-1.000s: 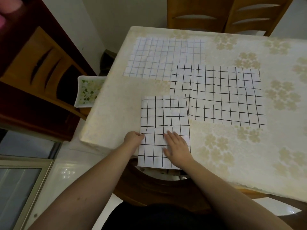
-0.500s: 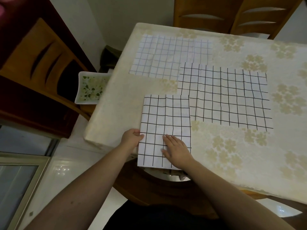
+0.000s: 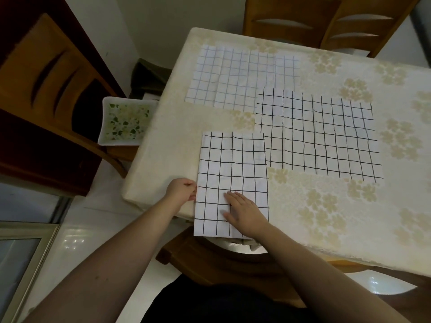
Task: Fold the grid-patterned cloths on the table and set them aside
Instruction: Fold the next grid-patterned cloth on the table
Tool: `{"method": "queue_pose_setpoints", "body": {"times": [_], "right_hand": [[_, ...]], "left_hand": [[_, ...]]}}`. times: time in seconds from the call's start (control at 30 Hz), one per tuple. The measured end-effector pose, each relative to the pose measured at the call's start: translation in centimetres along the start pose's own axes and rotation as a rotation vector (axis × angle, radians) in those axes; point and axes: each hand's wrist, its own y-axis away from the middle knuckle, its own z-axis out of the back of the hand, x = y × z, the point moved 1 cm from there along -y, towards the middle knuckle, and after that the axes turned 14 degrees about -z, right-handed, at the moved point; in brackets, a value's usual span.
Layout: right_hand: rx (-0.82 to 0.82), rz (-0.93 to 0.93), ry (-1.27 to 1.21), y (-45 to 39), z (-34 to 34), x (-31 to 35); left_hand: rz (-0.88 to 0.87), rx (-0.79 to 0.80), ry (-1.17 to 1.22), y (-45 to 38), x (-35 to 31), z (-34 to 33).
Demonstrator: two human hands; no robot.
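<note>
A: Is any container seen?

B: One white rectangular dish (image 3: 123,122) is seen beside the table's left edge, resting on a wooden chair (image 3: 53,89). Its inside is speckled with green and pale yellow pieces; whether these are food or a printed pattern cannot be told.

A: And the cloths?

B: Three grid-patterned cloths are laid on the table (image 3: 326,217), which is covered by a cream tablecloth printed with pale flower clusters. The folded cloth (image 3: 233,166), white with bold black lines, is placed at the near left corner, its lower end overhanging the table edge. It forms a tall rectangle, faintly creased. The large black-grid cloth (image 3: 319,134) is spread flat just to its right and farther back, a wide rectangle with wavering lines and shallow fold marks. The pale-grid cloth (image 3: 240,78) is laid at the far left, its lines thinner and greyer, its vertical creases plainly seen; its near right corner is overlapped by the large one.

A: The hands?

B: The folded cloth's left edge is pinched by the left hand (image 3: 183,191), fingers curled. The right hand (image 3: 242,213) is pressed flat on the cloth's lower part, fingers straight and together.
</note>
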Motion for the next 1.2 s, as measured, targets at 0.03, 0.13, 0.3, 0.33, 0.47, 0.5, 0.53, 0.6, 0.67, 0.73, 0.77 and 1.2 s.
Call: {"method": "queue_pose_setpoints", "body": {"times": [0.03, 0.13, 0.3, 0.33, 0.47, 0.5, 0.53, 0.6, 0.67, 0.73, 0.77, 1.2], "right_hand": [[-0.015, -0.002, 0.004, 0.1, 0.0, -0.1], [-0.032, -0.005, 0.028, 0.7, -0.1, -0.1], [0.036, 0.004, 0.079, 1.8, -0.8, 0.2], [0.058, 0.008, 0.079, 2.0, -1.1, 0.3], [0.086, 0.028, 0.19, 2.8, -2.2, 0.5], [0.075, 0.029, 0.227, 3.0, -2.5, 0.6], [0.059, 0.028, 0.26, 3.1, -2.6, 0.7], [0.017, 0.022, 0.309, 3.3, -3.0, 0.9], [-0.035, 0.013, 0.311, 3.5, -3.3, 1.2], [-0.105, 0.003, 0.279, 3.8, -3.3, 1.5], [-0.146, 0.001, 0.26, 4.0, -3.2, 1.6], [-0.514, 0.076, 0.305, 6.0, 0.5, 3.4]], "left_hand": [[-0.004, -0.006, 0.002, -0.1, 0.0, 0.3], [0.019, 0.025, 0.03, 0.0, 0.0, 0.7], [0.017, 0.149, 0.064, 0.1, 0.1, 0.5], [0.016, 0.153, 0.051, 0.1, 0.2, 0.4], [0.034, 0.156, 0.038, 0.2, 0.3, 0.2], [0.041, 0.155, 0.049, 0.2, 0.4, 0.2], [0.05, 0.154, 0.059, 0.2, 0.4, 0.3], [0.067, 0.152, 0.084, 0.3, 0.4, 0.3], [0.08, 0.149, 0.11, 0.5, 0.2, 0.3], [0.081, 0.159, 0.127, 0.8, 0.0, 0.4], [0.078, 0.163, 0.128, 1.0, 0.0, 0.5], [-0.637, 0.22, -0.623, 2.1, 0.8, 2.7]]}}
